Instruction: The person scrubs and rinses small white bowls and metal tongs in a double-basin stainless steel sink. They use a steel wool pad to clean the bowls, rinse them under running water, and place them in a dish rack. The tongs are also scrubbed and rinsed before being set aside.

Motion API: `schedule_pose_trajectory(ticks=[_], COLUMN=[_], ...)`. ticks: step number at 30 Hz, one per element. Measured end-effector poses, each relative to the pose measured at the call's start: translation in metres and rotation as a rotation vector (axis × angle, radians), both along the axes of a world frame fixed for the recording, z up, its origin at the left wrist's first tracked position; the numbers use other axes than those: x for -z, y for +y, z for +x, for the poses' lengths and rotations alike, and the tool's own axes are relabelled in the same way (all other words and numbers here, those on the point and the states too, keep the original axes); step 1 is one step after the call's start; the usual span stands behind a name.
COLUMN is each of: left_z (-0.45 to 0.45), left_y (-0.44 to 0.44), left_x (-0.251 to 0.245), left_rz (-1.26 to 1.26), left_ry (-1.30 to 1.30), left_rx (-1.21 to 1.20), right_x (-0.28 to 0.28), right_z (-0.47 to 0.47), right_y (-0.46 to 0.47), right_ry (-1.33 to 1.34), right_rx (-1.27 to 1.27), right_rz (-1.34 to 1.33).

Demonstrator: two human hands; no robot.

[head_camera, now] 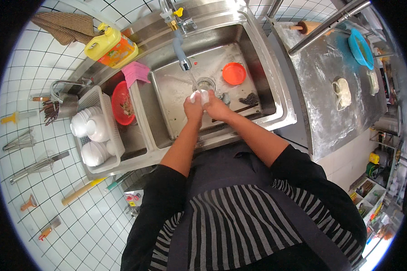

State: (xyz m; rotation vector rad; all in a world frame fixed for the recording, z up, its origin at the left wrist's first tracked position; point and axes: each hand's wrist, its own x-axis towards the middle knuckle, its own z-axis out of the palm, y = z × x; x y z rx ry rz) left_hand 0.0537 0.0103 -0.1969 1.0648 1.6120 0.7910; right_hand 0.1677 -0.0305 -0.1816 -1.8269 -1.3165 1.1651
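Water runs from the faucet nozzle onto a small white dish, perhaps a cup or bowl, held over the steel sink. My left hand grips its left side, and my right hand has hold of the right side. Fingers hide much of its shape. Just beyond it is the round drain. An orange-red bowl sits on the sink floor to the right. Closer to my right wrist lie a dark scouring pad, a greyish crumpled thing and a dark stick.
Left of the sink, a white plastic basket holds several white bowls. Beside it a red basin contains food scraps. A pink cloth drapes the divider near a yellow jug. Dough rests on the right-hand steel table.
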Motion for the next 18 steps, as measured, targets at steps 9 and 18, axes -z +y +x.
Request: schedule_pose_trajectory(ticks=[9,18], left_z=[0.006,-0.008], left_y=[-0.023,-0.009], left_x=[-0.011,0.008], left_rz=[0.001,-0.061], left_ry=[0.014,-0.178], left_rx=[0.214,0.006], right_x=[-0.013,-0.026], right_z=[0.026,0.005], right_y=[0.024,0.005], right_ry=[-0.260,-0.277], right_rx=[-0.081,-0.112], right_rz=[-0.148,0.034])
